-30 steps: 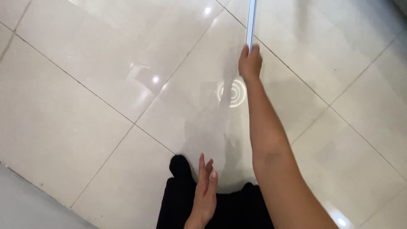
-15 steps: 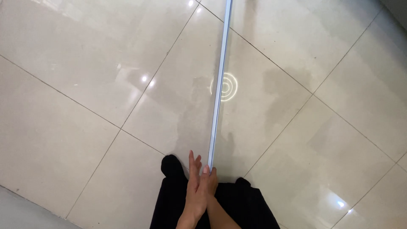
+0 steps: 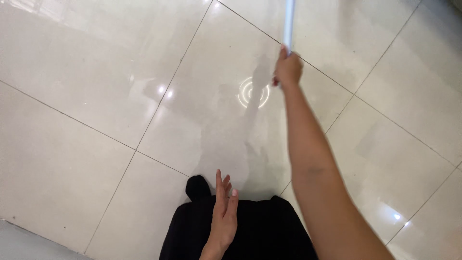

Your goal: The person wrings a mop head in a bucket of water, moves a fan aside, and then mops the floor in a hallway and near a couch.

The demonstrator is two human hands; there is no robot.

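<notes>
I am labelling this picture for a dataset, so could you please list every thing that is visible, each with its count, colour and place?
pole: one, pale blue-white, top centre, running out of the top edge, its lower end in the right hand.
floor tiles: many, glossy cream with thin dark joints, filling the view.
light reflections: one ring-shaped and several small white spots, on the tiles.
black clothing: one garment, bottom centre; a dark rounded shape, perhaps a shoe tip, at its upper left.
left hand: one, open and flat, fingers straight, holding nothing, bottom centre.
right hand: one, closed around the pole, arm stretched forward.
</notes>
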